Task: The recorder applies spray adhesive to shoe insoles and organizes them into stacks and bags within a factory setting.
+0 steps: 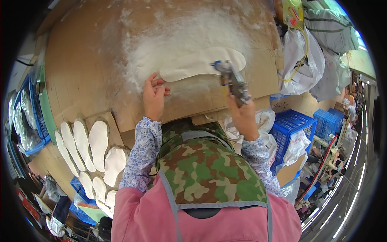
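Note:
A long white insole point(201, 63) lies flat on a cardboard sheet point(80, 60) whose middle is coated with white overspray. My right hand point(244, 117) is wrapped round the handle of a metal spray gun point(236, 82). The gun's blue-tipped nozzle is over the right part of the insole and hides some of it; motion blurs the gun slightly. At the insole's left end is my left hand point(155, 97), its fingers bent and apart, with nothing visible in them. Whether the fingertips touch the insole's edge I cannot tell.
Several more white insoles point(98, 145) lie in rows on cardboard at the lower left. Blue crates point(292, 125) and white plastic bags point(302, 60) stand on the right. A yellow hose point(303, 50) hangs there. Another blue crate point(38, 109) is at the far left.

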